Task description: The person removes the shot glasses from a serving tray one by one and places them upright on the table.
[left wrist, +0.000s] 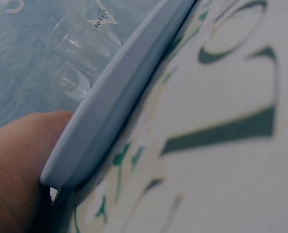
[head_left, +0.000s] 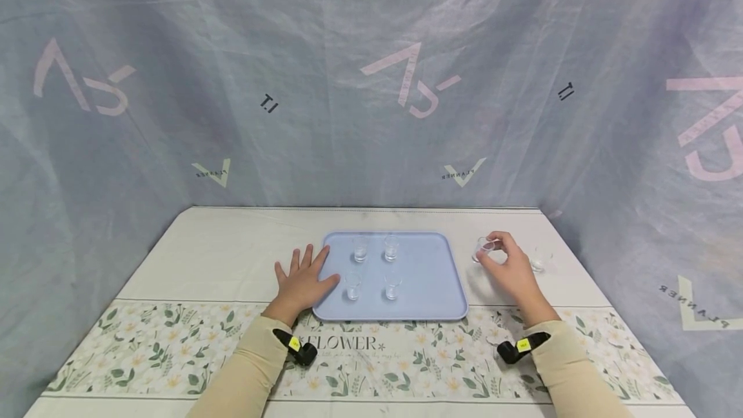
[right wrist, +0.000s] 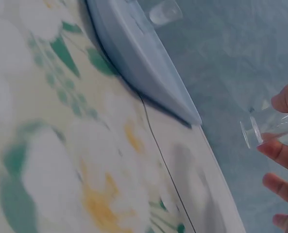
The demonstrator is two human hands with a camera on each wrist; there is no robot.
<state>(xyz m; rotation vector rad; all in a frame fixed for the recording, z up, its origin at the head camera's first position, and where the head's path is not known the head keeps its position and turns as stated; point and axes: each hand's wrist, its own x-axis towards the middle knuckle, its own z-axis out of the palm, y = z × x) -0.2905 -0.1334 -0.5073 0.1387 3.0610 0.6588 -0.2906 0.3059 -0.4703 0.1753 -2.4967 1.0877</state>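
Observation:
My left hand [head_left: 303, 285] lies with fingers spread over the left rim of a light blue tray [head_left: 429, 276]; in the left wrist view its thumb side [left wrist: 27, 155] is against the tray's edge. Several small clear shot glasses stand upright on the tray, among them a back-left one [head_left: 360, 250] and a front-right one [head_left: 392, 288]. Right of the tray, my right hand [head_left: 509, 268] pinches another clear shot glass [head_left: 481, 250] between thumb and fingers. The right wrist view has this glass [right wrist: 253, 131] raised off the table, its other fingers spread.
One more clear glass [head_left: 537, 262] stands on the table right of my right hand. A flower-printed cloth [head_left: 453, 360] covers the table. Grey-blue curtains [head_left: 325, 115] hang behind and along both sides.

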